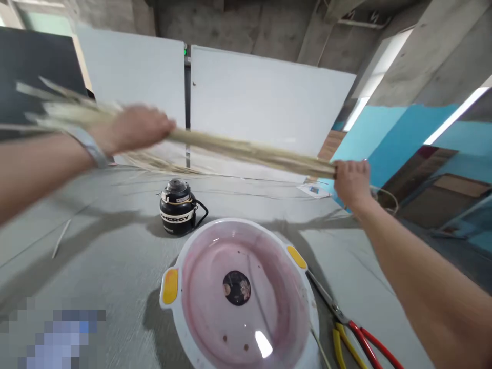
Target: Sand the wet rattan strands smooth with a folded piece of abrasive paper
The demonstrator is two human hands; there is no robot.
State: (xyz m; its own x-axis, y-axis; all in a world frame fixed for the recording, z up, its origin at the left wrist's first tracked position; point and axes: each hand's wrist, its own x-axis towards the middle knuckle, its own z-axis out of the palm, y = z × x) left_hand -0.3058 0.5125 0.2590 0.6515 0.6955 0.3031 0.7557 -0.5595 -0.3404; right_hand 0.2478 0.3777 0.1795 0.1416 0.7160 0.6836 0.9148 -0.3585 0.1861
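1. Left hand (134, 128): located at 10 o'clock in the view. The fingers are closed around the bundle of straw (246, 149), back of the hand up. Motion blur hides the exact finger positions. The loose, frayed ends of the stalks fan out past the wrist toward 9 o'clock.

2. Right hand (351, 182): located at 3 o'clock. It is clenched in a fist around the opposite, tighter end of the bundle.

3. Bundle of straw: it spans the view from 9 o'clock to 3 o'clock, raised clear of the table (96, 246) and sloping slightly down toward the right hand. Gripping it at two well-separated points probably holds the long, limp stalks together and prevents sagging.

4. Basin (177, 323): located at 6 o'clock, directly below the span of the bundle. It contains a shallow layer of liquid. This position likely puts it within easy reach of both hands.

5. Jug (177, 210): a black jug stands upright just beyond the basin, at its 11 o'clock.

6. Shears (346, 323): they lie flat just beside the basin, at its 4 o'clock, on the right-hand side.

7. Loose stalk (60, 238): it lies on the table at 8 o'clock.
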